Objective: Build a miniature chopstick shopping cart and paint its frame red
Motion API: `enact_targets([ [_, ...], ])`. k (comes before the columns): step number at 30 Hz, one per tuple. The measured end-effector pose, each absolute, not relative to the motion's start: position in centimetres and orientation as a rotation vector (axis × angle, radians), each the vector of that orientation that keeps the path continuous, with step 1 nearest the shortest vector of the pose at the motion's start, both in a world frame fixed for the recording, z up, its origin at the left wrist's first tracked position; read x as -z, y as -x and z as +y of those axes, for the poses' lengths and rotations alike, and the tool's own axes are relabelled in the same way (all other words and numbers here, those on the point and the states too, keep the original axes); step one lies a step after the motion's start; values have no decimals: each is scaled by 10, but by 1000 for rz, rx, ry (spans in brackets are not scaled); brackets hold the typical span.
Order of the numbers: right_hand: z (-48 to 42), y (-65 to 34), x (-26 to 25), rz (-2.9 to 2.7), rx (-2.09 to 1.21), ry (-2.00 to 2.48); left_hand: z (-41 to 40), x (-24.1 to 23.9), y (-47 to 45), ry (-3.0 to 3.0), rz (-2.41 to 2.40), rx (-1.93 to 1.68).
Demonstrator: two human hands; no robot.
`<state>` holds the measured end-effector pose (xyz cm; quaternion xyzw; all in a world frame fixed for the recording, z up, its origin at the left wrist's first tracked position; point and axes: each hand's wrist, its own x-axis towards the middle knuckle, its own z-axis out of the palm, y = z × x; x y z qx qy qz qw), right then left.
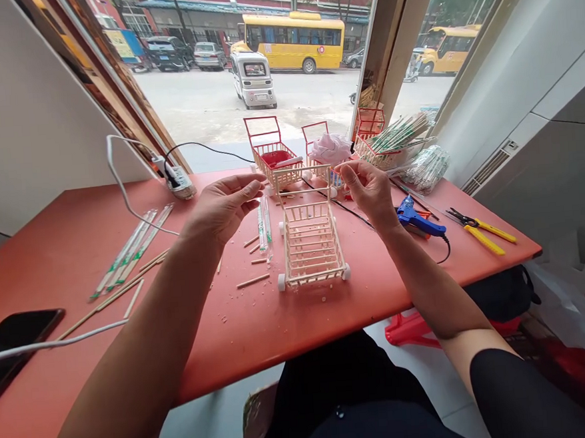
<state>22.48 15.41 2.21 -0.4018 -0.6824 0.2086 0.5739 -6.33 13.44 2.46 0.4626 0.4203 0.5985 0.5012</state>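
1. Head view, centre: a wooden cart (311,244) built of pale sticks stands on its small white wheels on the red surface (240,329), straight in front of the person. Its open top faces up.
2. A stick panel (302,174), a short ladder-like rail, is held level just above the cart's far end and spans its width.
3. The left hand (221,207) has a pinching grip on the panel's left end, between thumb and fingertips. The right hand (370,188) pinches the right end the same way. Holding it only by the ends probably leaves the thin rungs free and lets the panel sit square to the cart.
4. Left of the frame: wrapped chopsticks (129,250) lie fanned out, with cut stick pieces scattered toward the cart. A phone (11,345) lies at the lower left, well apart from the hands.
5. Right of the frame: a blue glue gun (415,218) lies just beside the right wrist, seemingly for easy reach. Yellow-handled pliers (478,227) lie farther right.
6. Upper centre, by the window: red carts (272,153) stand in a row behind the panel.
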Motion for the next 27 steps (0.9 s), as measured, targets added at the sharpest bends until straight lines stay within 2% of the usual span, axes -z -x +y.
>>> enact_targets([
  [8,151,-221,-20,-1636,-459,916,136,-27,51,-1477,1060,-1521],
  [17,147,-212,-18,-1647,-493,961,137,-34,41,-1516,1054,-1538],
  [22,147,-216,-14,-1612,-563,973,135,-34,42,-1543,1059,-1523],
  [27,154,-218,-9,-1513,-771,910,135,-33,42,-1535,1032,-1537],
])
